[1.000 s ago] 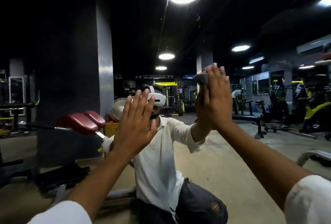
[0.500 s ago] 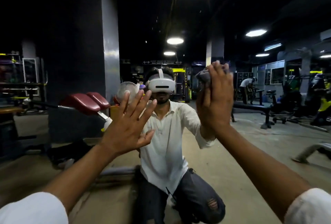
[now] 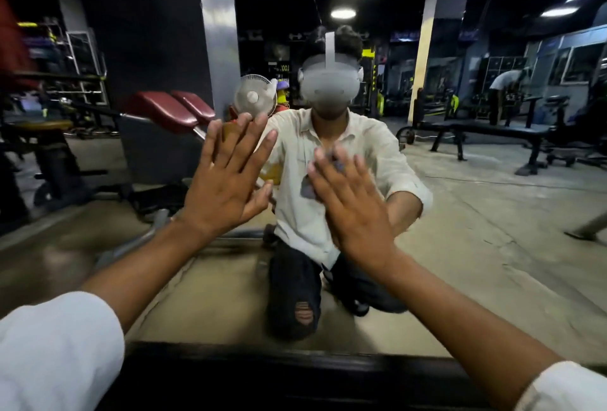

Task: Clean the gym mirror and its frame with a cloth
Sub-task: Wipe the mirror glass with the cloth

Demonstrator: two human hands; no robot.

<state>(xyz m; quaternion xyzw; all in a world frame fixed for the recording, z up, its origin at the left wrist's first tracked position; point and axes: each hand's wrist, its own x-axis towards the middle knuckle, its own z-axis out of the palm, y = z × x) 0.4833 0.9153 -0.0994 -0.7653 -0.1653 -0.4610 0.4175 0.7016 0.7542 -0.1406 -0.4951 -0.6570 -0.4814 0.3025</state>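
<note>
A large gym mirror [image 3: 476, 213] fills the view and reflects a kneeling person in a white shirt. Its dark bottom frame [image 3: 295, 374] runs across the lower edge. My left hand [image 3: 226, 180] lies flat on the glass with its fingers spread and straight. Right of it, my right hand [image 3: 351, 203] presses a small grey cloth [image 3: 308, 188] against the glass with straight fingers. Only bits of the cloth show past the fingers and at the palm's left edge.
In the reflection there are a maroon padded bench [image 3: 170, 109] and a small fan [image 3: 254, 96] at the left, a black flat bench [image 3: 492, 131] at the right, a grey pillar [image 3: 218, 32] and another person [image 3: 505, 82] far right.
My right hand has swept the cloth down and left across the glass, from high on the right to the middle. The view has tilted down, bringing the bottom frame into sight.
</note>
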